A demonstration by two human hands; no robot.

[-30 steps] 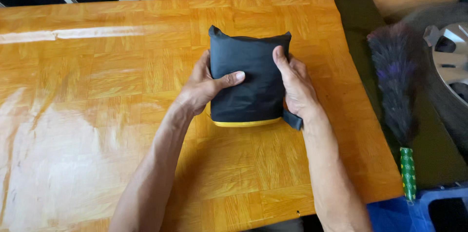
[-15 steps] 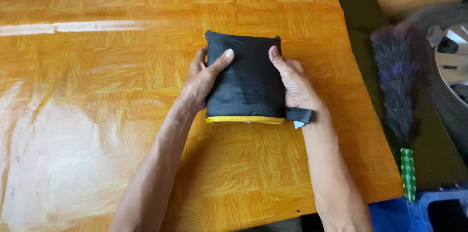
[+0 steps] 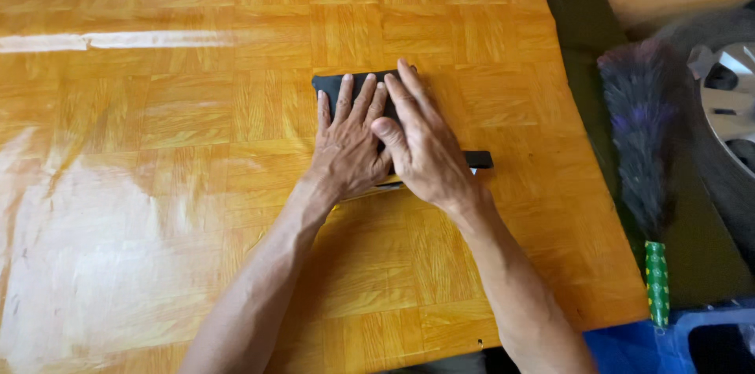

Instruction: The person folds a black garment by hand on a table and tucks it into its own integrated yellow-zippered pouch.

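Note:
A folded black cloth bundle (image 3: 332, 84) lies flat in the middle of the orange wooden table (image 3: 157, 106). Both my hands press down on top of it and hide most of it. My left hand (image 3: 346, 142) lies flat with fingers spread, pointing away from me. My right hand (image 3: 425, 142) lies flat beside it, partly over the left hand's thumb side. A short black strap end (image 3: 478, 159) sticks out to the right from under my right hand. A thin yellow edge shows at the near side, below my hands.
A feather duster (image 3: 641, 138) with a green patterned handle (image 3: 657, 283) lies on a dark green mat (image 3: 578, 36) right of the table. A wheel with a silver hubcap (image 3: 727, 99) is at the far right. Something blue (image 3: 629, 346) sits at the bottom right.
My hands moved from the bundle's sides onto its top and now press it flat. The bundle looks lower and is mostly covered.

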